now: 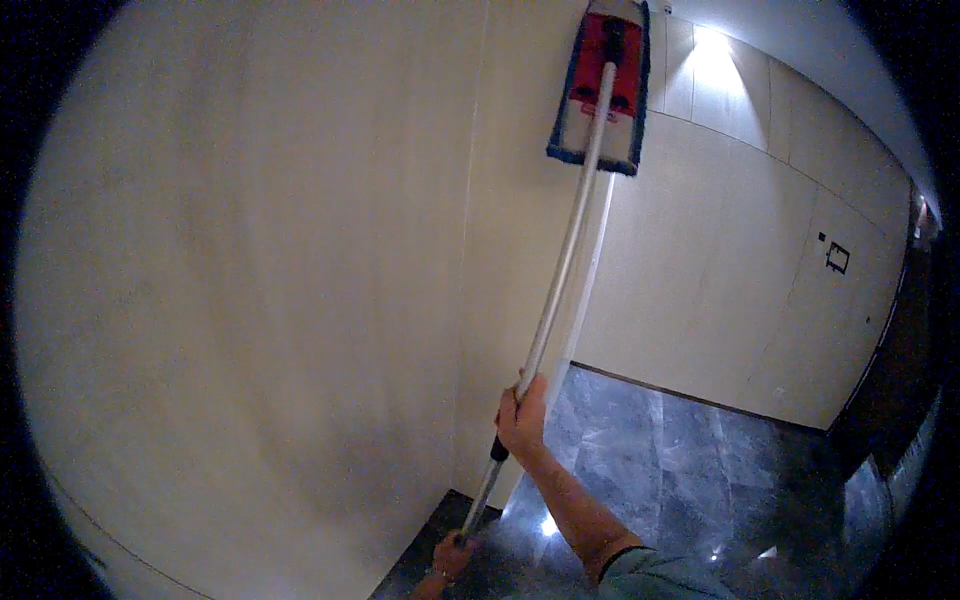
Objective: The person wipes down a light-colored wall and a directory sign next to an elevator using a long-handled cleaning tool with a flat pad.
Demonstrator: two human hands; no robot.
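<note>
A flat mop reaches up the beige wall panel (517, 225) on its long metal pole (564, 262). Its red-backed mop head (592, 56), with a pad edged in dark blue, stands lengthwise near the panel's right edge; whether the pad touches the wall I cannot tell. My right hand (522, 412) grips the pole just above a black collar (499, 448). Lower down, my left hand (452, 556) is closed around the pole's bottom end, partly in shadow.
A wide beige wall (262, 262) fills the left, meeting the narrower panel at an inside corner. Grey marble-look tiles (660, 450) cover the floor. Beyond stands another panelled wall (705, 247) with a small black frame (838, 258) and a bright ceiling-light glow. A dark opening lies far right.
</note>
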